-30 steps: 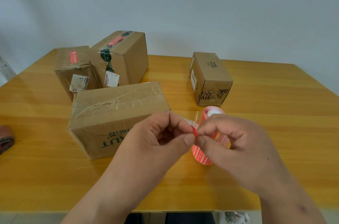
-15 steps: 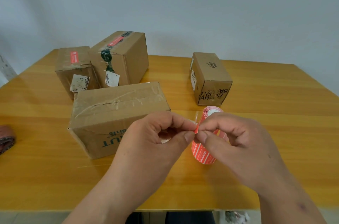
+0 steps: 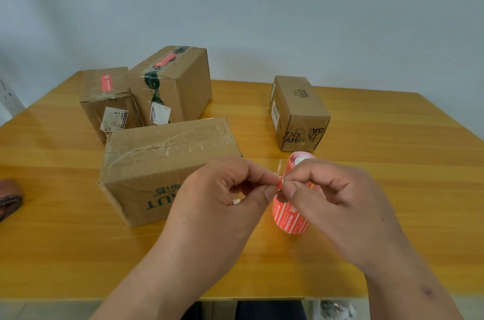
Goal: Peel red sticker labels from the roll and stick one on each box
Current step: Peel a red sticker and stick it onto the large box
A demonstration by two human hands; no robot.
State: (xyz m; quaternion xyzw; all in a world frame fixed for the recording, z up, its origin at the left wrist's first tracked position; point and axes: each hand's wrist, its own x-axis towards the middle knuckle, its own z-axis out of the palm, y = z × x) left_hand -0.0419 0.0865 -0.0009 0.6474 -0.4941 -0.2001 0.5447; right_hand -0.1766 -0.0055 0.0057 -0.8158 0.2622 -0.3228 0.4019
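My two hands meet above the near middle of the wooden table (image 3: pixel 392 188), both working the same red sticker (image 3: pixel 280 181). The left hand (image 3: pixel 217 204) pinches the sticker's edge between thumb and forefinger, its other fingers curled beneath. The right hand (image 3: pixel 337 204) pinches the same small flap from the opposite side, thumb against forefinger, the remaining fingers bent around the roll of red labels (image 3: pixel 289 217), which shows just behind and below my fingertips; whether it stands on the table or hangs in my grip I cannot tell.

Four cardboard boxes share the table. The large taped box (image 3: pixel 162 162) sits nearest, just left of my hands, its top bare of any red label. Toward the far left corner stand two more, touching: the small left box (image 3: pixel 104 99), wearing a red label on top, and the tall box (image 3: pixel 180 84) beside it, likewise labelled red over dark tape. The printed box (image 3: pixel 298 110) stands apart toward the far right, beyond the roll, no red label visible on it. A dark reddish object (image 3: pixel 9 198) lies at the table's left edge.
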